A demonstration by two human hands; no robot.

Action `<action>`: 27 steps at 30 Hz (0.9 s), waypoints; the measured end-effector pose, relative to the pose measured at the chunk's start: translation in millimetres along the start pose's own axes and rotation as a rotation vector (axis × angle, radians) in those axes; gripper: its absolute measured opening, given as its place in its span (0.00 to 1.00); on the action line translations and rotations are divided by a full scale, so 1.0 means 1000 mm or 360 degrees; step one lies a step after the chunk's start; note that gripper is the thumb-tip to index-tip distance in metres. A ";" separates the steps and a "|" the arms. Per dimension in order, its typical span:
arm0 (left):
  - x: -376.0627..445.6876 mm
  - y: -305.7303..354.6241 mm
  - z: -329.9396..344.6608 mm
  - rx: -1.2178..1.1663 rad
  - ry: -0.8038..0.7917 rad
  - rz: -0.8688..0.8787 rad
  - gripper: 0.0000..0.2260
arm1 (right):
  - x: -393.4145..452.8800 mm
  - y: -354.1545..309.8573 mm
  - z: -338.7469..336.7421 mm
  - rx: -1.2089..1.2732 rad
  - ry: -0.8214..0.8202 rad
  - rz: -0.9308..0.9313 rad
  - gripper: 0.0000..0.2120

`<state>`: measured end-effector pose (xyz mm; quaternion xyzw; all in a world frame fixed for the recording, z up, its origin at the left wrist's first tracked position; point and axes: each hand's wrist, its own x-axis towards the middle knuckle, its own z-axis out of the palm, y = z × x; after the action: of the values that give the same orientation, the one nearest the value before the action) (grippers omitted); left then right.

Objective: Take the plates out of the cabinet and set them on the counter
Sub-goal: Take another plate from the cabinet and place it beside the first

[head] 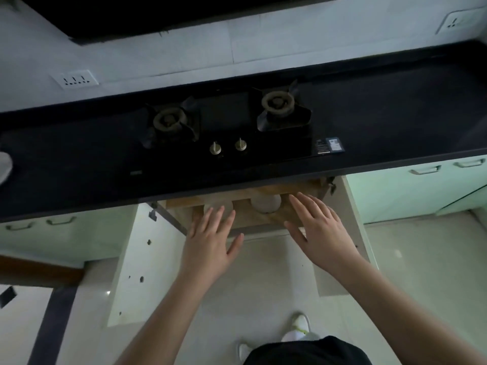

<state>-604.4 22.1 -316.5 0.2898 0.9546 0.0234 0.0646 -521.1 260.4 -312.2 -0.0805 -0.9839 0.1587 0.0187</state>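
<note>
Below the black counter the cabinet stands with both doors swung open. Inside, on a wooden shelf, sit two white plates: one on the left, partly behind my fingers, and one on the right. My left hand reaches toward the left plate with fingers straight and spread, holding nothing. My right hand hovers at the shelf's right side, fingers straight, also holding nothing. The counter's edge hides the back of the shelf.
A two-burner gas hob with two knobs fills the counter's middle. The open cabinet doors flank my arms on both sides. Green cabinets stand left and right. A white object sits at the counter's far left. My shoes show on the tiled floor.
</note>
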 end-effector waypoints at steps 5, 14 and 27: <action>-0.002 -0.024 0.021 -0.0079 0.0011 0.0066 0.27 | -0.004 -0.012 0.029 -0.0053 -0.0102 0.0045 0.30; 0.021 -0.039 0.063 -0.0208 0.0033 0.0144 0.26 | 0.010 -0.014 0.083 0.0018 -0.0212 0.0113 0.29; 0.156 -0.037 0.240 -0.0166 0.0022 0.0053 0.25 | 0.132 0.076 0.236 0.0004 -0.0131 0.0151 0.27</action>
<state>-720.4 79.8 -574.9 0.3019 0.9475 0.0761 0.0726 -654.1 280.3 -558.7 -0.1206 -0.9787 0.1638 -0.0292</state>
